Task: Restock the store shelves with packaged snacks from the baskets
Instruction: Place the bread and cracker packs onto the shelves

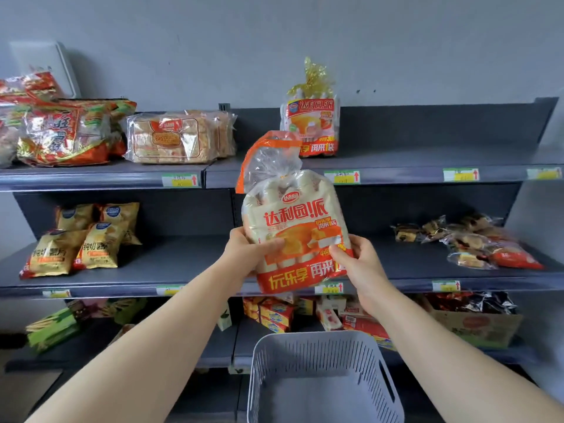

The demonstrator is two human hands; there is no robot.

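**Observation.** One pie bag (293, 227) is held in the air by both hands, upright with its top leaning slightly left, in front of the shelving. Its base hangs level with the front edge of the middle shelf (412, 270). Its tied top reaches the front edge of the top shelf (427, 164). It rests on no shelf.

**Grip.** The left hand (244, 250) is curled round the bag's lower left side, thumb on the printed face. The right hand (358, 262) pinches the lower right corner, thumb in front and fingers behind. Both hands hold the bag; neither is free.

**Surroundings.** A matching bag (311, 126) stands upright on the top shelf, toward the back, at the left end of that shelf's right-hand section. The basket (305, 352) sits below the hands.

**Assessment.** The step in hand appears to be placing this bag on the top shelf with its like. The bare shelf just right of the standing bag looks the fitting spot.

**Recommended practice.**
- Lift the base clear over the front edge before pushing in.
- Set the bag flat on its base, label outward, beside the standing bag without knocking it over.
- Keep pressure light and low, since the film is soft and the contents probably crush.
- Let go only once the bag stands unaided.
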